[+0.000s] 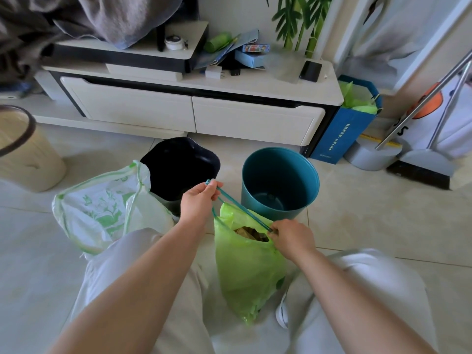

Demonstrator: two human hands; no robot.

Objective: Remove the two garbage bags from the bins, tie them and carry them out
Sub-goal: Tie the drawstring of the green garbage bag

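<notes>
1. My left hand (pixel 200 200) pinches the loop end of the teal drawstring (pixel 240 205), raised above the green bag (pixel 245 272) and toward the black bin (pixel 178 164).
2. My right hand (pixel 292 237) pinches the same cord low down, at the right edge of the bag's mouth, fingers curled on it.
3. The cord runs taut on a slant between my hands, from high and left to low and right. That line is the axis the next pull likely follows.
4. The green bag stands on the floor between my knees, just in front of the teal bin (pixel 281 169). Its mouth is open with brownish waste showing, and it is not yet tied.
5. Drawing the left hand farther up and away, with the right as anchor, looks like the way to cinch the mouth.
6. The white bag (pixel 102 213) sits on the floor to my left, against the black bin. Both bins show no bag inside.
</notes>
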